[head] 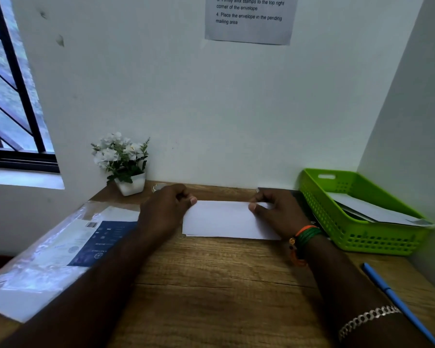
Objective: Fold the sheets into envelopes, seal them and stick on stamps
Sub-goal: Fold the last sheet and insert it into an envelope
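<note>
White paper, a folded sheet (226, 219), is lying flat on the wooden table (211, 272), just in front of the back wall. The left hand (166, 209) is pinching the sheet's far left corner with its fingers (193, 200) curled narrowly around the edge. The right hand (276, 212) is pinching the far right corner the same way. Left of the sheet a plastic-wrapped paper pack (60, 247) is sitting; right of it a green basket (362, 237) is holding what look like finished envelopes. A blue pen (397, 300) is lying nearer the person than the basket. To fold well, both hands should probably be keeping the far edges aligned before pressing the crease firmly outward from the sheet's centre.
</note>
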Demonstrator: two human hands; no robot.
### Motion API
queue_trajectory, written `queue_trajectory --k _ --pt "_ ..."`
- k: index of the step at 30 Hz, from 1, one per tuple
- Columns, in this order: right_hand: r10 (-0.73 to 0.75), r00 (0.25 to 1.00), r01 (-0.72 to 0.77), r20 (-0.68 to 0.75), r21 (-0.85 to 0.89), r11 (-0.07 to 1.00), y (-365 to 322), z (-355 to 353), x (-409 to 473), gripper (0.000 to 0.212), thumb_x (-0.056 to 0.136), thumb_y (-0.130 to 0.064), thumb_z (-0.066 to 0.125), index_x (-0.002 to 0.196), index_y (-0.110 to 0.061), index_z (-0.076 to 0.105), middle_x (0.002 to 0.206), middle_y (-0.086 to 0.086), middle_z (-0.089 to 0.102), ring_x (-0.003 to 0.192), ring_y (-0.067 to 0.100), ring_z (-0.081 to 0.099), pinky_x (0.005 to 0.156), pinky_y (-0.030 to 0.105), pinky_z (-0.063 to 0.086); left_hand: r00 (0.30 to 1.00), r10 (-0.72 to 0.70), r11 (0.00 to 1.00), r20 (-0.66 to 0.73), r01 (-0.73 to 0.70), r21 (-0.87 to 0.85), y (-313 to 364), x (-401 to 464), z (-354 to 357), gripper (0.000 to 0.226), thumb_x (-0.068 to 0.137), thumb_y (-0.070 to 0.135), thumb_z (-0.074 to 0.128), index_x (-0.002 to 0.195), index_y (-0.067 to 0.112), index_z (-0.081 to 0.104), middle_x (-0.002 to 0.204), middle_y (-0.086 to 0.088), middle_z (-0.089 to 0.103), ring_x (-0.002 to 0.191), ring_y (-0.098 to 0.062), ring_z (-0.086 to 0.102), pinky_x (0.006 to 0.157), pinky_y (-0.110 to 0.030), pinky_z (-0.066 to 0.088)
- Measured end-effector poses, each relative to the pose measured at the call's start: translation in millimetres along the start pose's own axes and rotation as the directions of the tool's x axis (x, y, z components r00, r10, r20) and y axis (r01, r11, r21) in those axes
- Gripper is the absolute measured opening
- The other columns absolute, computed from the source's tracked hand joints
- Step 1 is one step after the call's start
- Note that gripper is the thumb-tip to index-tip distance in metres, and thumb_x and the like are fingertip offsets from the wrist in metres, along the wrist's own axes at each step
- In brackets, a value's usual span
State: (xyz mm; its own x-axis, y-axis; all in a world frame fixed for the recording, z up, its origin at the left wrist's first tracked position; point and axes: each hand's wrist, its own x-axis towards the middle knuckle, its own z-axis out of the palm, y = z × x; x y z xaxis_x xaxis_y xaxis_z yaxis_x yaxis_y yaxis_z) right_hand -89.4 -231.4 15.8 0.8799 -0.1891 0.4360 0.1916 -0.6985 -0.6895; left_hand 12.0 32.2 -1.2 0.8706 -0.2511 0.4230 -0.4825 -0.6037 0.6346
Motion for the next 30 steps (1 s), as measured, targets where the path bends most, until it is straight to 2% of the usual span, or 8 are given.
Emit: queue_trajectory --k 3,6,10,13,17,22,26,30 --pt "-0.001 1.000 0.001 -0.005 0.015 1.000 0.1 4.1 0.2 0.002 0.084 -0.015 0.076 0.083 -0.017 0.077 0.091 -0.001 0.076 0.097 0.014 0.068 0.093 0.031 0.049 1.000 -0.015 0.982 0.009 0.017 -0.190 -0.8 3.0 5.0 0.012 0.089 0.044 0.074 0.084 0.034 0.074 0.086 0.018 0.072 0.086 -0.002 0.064 0.078 -0.035 0.052" --pt "0.022 1.000 -0.022 0.006 0.034 0.999 -0.3 6.8 1.3 0.003 0.084 -0.016 0.076 0.085 -0.018 0.078 0.091 -0.004 0.076 0.097 0.009 0.067 0.093 0.028 0.048 1.000 0.016 0.978 -0.001 -0.016 -0.207 -3.1 3.4 9.8 0.010 0.089 0.038 0.077 0.081 0.032 0.075 0.086 0.026 0.072 0.087 0.007 0.061 0.073 -0.029 0.044" --pt "0.136 0.991 -0.137 0.016 0.122 0.983 4.4 -1.5 1.1 0.011 0.085 -0.012 0.076 0.079 -0.021 0.079 0.081 -0.007 0.076 0.081 0.008 0.067 0.083 0.032 0.054 1.000 0.013 0.977 0.021 -0.008 -0.212 -7.6 5.6 8.5 0.010 0.090 0.037 0.075 0.082 0.032 0.076 0.087 0.031 0.070 0.090 0.013 0.059 0.074 -0.025 0.042" --pt "0.150 0.988 -0.151 0.022 0.040 0.988 12.0 -10.0 0.4 0.015 0.084 -0.012 0.077 0.076 -0.025 0.078 0.073 -0.009 0.074 0.071 0.003 0.065 0.071 0.027 0.052 0.999 0.001 0.978 0.039 0.007 -0.208 -9.4 6.0 8.1 0.009 0.091 0.036 0.075 0.082 0.033 0.076 0.085 0.028 0.072 0.091 0.006 0.062 0.079 -0.027 0.045" --pt "0.202 0.979 -0.200 0.013 -0.091 0.975 18.4 -15.6 0.0 0.004 0.082 -0.013 0.078 0.085 -0.011 0.080 0.083 0.006 0.076 0.082 0.018 0.070 0.080 0.035 0.056 0.997 0.005 0.983 0.076 0.009 -0.183 -10.3 3.3 11.3 0.010 0.091 0.033 0.075 0.081 0.032 0.076 0.085 0.025 0.072 0.091 0.004 0.064 0.082 -0.030 0.048" --pt "0.254 0.967 -0.246 0.014 -0.208 0.947 21.9 -17.5 -2.7 0.009 0.081 -0.010 0.075 0.080 -0.017 0.079 0.075 0.001 0.076 0.072 0.011 0.070 0.078 0.030 0.058 0.993 0.027 0.999 0.112 -0.022 -0.041 -9.7 -2.5 11.9 0.010 0.091 0.037 0.073 0.082 0.034 0.071 0.086 0.022 0.070 0.090 0.005 0.060 0.077 -0.028 0.044" --pt "0.194 0.981 -0.192 -0.010 -0.218 0.957 15.8 -14.5 -2.3 0.009 0.082 -0.013 0.073 0.079 -0.019 0.079 0.070 -0.004 0.074 0.068 0.011 0.069 0.071 0.028 0.058 0.991 0.022 0.998 0.136 -0.029 0.053 -5.8 -6.6 10.5 0.009 0.089 0.038 0.076 0.087 0.033 0.070 0.092 0.018 0.067 0.092 -0.001 0.059 0.079 -0.030 0.048" --pt "0.042 0.983 0.021 0.179 -0.335 0.942 -0.1 -2.5 -4.9 0.010 0.084 -0.018 0.071 0.085 -0.025 0.078 0.084 -0.012 0.074 0.076 0.006 0.068 0.073 0.019 0.052 0.986 0.141 0.981 0.094 -0.152 0.121 -0.8 -8.1 7.6 0.014 0.082 0.034 0.083 0.087 0.035 0.070 0.098 0.014 0.059 0.094 -0.006 0.057 0.082 -0.033 0.049"
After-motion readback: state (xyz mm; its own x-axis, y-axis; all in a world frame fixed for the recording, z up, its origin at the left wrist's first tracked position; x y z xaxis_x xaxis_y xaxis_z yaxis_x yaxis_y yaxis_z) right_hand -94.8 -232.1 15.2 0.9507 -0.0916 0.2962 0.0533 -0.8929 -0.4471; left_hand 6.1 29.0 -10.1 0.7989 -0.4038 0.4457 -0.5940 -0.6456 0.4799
